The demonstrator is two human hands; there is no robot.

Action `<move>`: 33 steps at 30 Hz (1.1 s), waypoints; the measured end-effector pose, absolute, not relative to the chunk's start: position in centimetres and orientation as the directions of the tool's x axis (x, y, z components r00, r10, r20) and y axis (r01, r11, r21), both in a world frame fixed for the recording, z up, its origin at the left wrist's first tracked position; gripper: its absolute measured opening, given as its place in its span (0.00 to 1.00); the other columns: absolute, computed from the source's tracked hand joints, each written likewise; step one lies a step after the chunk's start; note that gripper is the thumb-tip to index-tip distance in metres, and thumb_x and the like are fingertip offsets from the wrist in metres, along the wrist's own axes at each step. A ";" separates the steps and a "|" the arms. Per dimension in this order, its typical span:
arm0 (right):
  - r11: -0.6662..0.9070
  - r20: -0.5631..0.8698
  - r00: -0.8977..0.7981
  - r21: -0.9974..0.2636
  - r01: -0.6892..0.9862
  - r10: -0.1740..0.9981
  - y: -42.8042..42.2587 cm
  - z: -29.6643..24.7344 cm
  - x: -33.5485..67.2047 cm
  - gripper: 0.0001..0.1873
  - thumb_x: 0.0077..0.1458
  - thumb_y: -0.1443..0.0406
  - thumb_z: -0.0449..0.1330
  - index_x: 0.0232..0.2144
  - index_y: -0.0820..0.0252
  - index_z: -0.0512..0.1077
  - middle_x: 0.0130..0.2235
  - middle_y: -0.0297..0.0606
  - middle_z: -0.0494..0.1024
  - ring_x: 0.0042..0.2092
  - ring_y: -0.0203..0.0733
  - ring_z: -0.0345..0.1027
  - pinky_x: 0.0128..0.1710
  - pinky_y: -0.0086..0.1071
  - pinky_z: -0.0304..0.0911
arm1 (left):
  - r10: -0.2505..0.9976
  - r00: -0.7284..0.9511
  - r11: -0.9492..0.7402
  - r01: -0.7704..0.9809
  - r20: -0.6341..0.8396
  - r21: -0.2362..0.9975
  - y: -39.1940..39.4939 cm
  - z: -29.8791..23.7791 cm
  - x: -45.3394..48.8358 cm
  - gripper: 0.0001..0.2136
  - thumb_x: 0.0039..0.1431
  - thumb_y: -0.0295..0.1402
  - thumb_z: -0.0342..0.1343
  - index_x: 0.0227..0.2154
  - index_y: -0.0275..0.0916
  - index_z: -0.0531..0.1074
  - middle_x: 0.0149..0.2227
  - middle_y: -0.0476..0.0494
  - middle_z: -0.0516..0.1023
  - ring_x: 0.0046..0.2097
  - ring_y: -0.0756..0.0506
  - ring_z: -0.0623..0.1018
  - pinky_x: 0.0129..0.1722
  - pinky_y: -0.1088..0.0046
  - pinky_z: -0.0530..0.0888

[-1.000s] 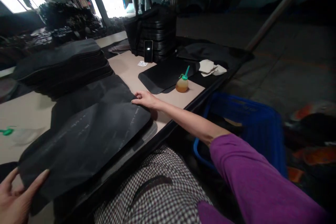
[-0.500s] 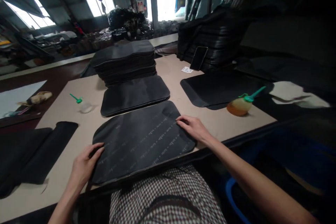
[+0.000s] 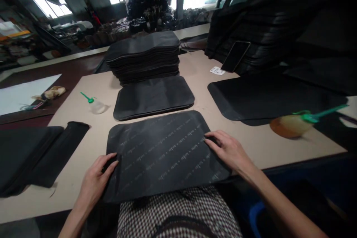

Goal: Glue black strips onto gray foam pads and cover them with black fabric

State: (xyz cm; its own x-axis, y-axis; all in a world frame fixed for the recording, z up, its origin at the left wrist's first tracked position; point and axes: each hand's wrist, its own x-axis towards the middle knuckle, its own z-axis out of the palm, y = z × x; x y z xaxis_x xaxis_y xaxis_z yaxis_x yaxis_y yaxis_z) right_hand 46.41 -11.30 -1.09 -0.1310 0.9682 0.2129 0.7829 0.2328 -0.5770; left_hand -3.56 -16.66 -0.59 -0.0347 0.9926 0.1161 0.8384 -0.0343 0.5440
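blk panel carries pale repeat print in diag. rows; letters too small/blurry to read. it lies flat along the near edge of the bench, btwn both hands: left hand has thumb + fingers pinched narrow on its l. side, right hand same on the r. side, each covering a bit of the edge. panel = thin sheet, rounded corners, faint sheen. white card w/ dk marks, unreadable, nr phone; phone leans on a bulky blk heap. beyond the panel: low pile, similar rounded shape; behind that, tall stack w/ wavy layered edges. squeeze bottle, translucent, green nozzle, to l.; amber-liquid bottle, green top, motion-blurred, to r., nr flat blk sheets. more blk pieces far l.; checked cloth below the panel.
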 end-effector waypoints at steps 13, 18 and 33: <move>0.245 0.230 -0.131 -0.590 0.769 0.964 -10.9 -0.4 45.4 0.11 0.66 0.57 0.55 0.43 0.52 0.75 0.42 0.39 0.78 0.43 0.48 0.75 0.44 0.40 0.70 | 0.987 -0.064 -0.014 0.878 0.148 0.478 -16.7 0.0 -3.4 0.20 0.64 0.52 0.54 0.50 0.47 0.76 0.50 0.44 0.80 0.51 0.40 0.80 0.53 0.63 0.75; 0.239 0.219 -0.133 -0.584 0.776 0.967 -10.6 -0.5 45.2 0.11 0.65 0.56 0.55 0.42 0.50 0.75 0.40 0.40 0.79 0.41 0.49 0.75 0.41 0.42 0.71 | 0.989 -0.064 -0.003 0.886 0.130 0.464 -16.7 -0.1 -3.6 0.19 0.64 0.52 0.53 0.49 0.48 0.76 0.50 0.44 0.80 0.51 0.39 0.80 0.52 0.62 0.76; 0.202 0.178 -0.144 -0.375 0.905 0.973 -11.0 -0.6 45.1 0.14 0.64 0.55 0.58 0.47 0.53 0.76 0.45 0.42 0.79 0.43 0.51 0.74 0.40 0.41 0.67 | 0.991 0.029 -0.069 0.948 0.131 0.312 -16.6 0.7 -3.2 0.20 0.67 0.49 0.50 0.51 0.44 0.76 0.43 0.43 0.76 0.45 0.41 0.77 0.46 0.65 0.72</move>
